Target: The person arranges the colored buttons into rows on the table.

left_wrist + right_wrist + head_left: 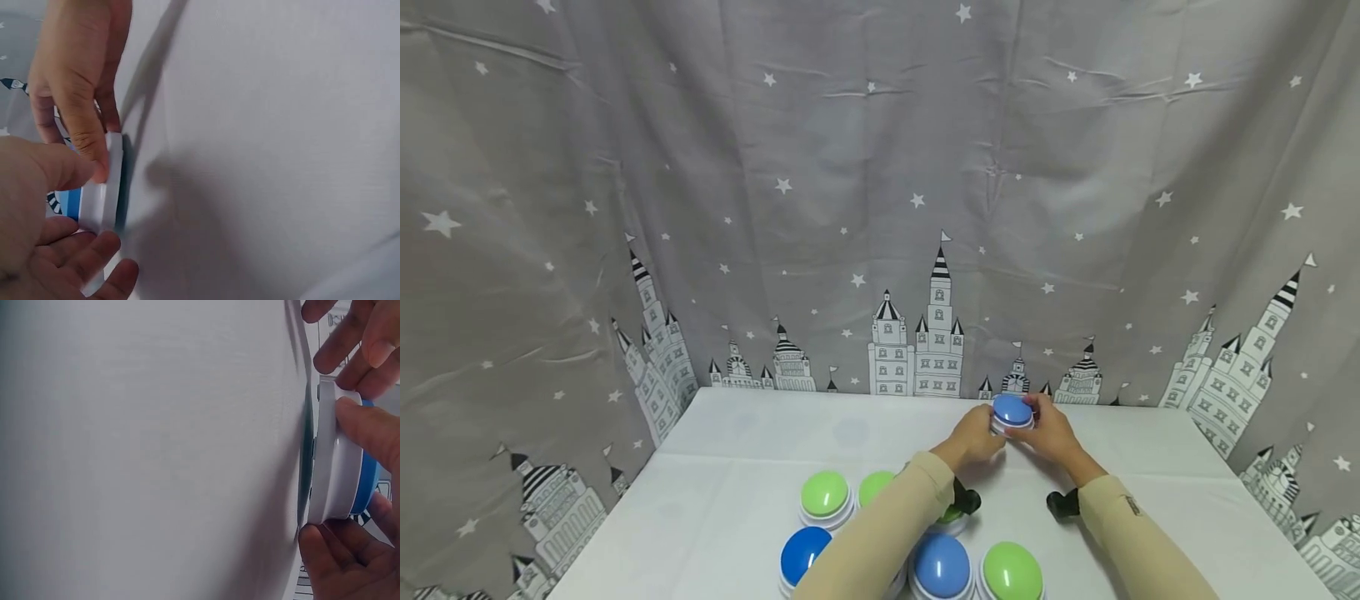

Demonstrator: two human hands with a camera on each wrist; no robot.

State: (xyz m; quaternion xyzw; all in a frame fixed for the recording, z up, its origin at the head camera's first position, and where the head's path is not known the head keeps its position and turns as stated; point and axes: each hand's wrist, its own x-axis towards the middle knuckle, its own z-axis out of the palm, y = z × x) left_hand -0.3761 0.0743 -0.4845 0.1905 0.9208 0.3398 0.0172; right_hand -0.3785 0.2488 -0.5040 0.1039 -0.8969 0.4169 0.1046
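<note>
Near the far edge of the table, both hands meet at a white-based push button with a blue dome (1012, 409). My right hand (1051, 431) grips its rim, the thumb (370, 429) on the white base (337, 456) and fingers curled at the opposite side. My left hand (976, 433) is at the button's left edge; its fingers (84, 259) are spread loosely around the rim, without a clear pinch. In the right wrist view small feet show under the base, with a narrow dark gap to the cloth.
Nearer on the white table (715, 483) stand several more buttons, among them a green one (824, 493), a dark blue one (805, 552), a lighter blue one (942, 567) and another green one (1012, 571). My left sleeve partly covers some. A grey castle-print curtain (880, 183) hangs behind.
</note>
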